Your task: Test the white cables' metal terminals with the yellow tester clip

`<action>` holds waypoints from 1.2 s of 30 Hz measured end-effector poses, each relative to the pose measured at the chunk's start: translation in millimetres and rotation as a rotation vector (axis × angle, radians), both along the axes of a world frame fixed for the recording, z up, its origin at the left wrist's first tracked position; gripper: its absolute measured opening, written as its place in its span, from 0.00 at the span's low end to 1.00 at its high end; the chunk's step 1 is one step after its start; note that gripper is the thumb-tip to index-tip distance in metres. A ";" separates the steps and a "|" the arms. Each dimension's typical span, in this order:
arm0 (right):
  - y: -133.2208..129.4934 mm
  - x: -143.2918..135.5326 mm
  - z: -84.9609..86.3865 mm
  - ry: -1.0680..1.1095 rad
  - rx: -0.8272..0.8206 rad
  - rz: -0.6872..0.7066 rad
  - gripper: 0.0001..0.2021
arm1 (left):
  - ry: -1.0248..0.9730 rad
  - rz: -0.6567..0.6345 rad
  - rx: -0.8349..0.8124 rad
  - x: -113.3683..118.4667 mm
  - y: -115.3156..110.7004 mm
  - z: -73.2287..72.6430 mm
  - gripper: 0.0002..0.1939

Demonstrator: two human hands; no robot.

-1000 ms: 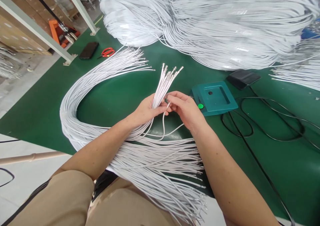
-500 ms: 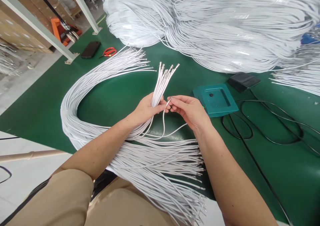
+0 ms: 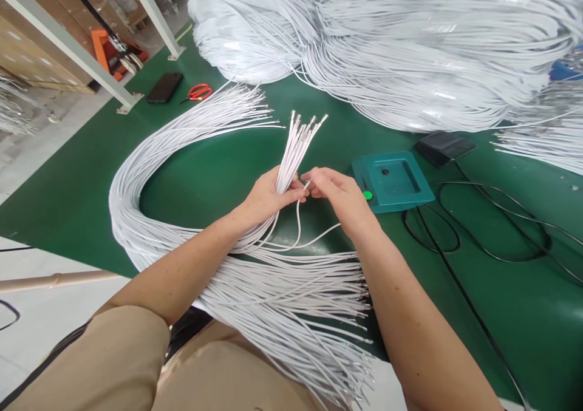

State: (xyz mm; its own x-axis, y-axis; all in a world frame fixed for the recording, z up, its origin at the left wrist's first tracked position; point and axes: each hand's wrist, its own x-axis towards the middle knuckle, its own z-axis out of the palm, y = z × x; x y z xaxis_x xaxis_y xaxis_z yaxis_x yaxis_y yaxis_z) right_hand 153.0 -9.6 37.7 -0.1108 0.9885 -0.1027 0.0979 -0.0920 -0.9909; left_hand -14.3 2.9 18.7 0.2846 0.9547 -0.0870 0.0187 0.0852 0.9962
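Observation:
My left hand (image 3: 272, 193) is closed around an upright bundle of white wires (image 3: 296, 150) with metal-tipped ends, which fan out above it. A single white wire (image 3: 299, 217) curves up to its end between my two hands. At that wire's tip, my right hand (image 3: 332, 187) has its fingers closed; their exact hold is partly hidden. Below my hands a thick spread of white wires (image 3: 282, 283) runs to the right, and it loops round on the left to more tipped ends at the back.
Large wire coils (image 3: 428, 53) fill the back of the green table (image 3: 204, 174). A teal device (image 3: 396, 183) with a green light, a black box (image 3: 444, 150) and black cables lie right. Red-handled scissors (image 3: 199, 92) and a black phone (image 3: 164, 88) lie back left.
The fingers of my right hand have shifted slightly around the wire's tip. The green light on the teal device now shows beside that hand. My left hand holds the bundle as before.

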 end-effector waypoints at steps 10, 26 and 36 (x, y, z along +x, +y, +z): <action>0.4 0.9 -11.0 -0.339 0.222 -0.021 0.09 | -0.059 -0.041 -0.019 -2.7 -0.8 -1.8 0.17; 15.0 33.6 -14.2 -1.315 0.632 0.139 0.08 | -0.112 -0.070 -0.230 -0.3 9.1 -10.3 0.20; 19.2 37.8 -16.0 -1.252 0.678 0.082 0.12 | 0.021 -0.005 -0.179 3.8 17.4 -30.2 0.19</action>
State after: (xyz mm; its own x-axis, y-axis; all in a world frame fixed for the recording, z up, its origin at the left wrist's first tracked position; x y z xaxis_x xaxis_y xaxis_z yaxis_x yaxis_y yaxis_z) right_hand 190.8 9.6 21.8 -0.3597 0.8806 0.3085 0.9088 0.4055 -0.0980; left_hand -10.5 20.3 -11.5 0.2852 0.9221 -0.2615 0.0402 0.2611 0.9645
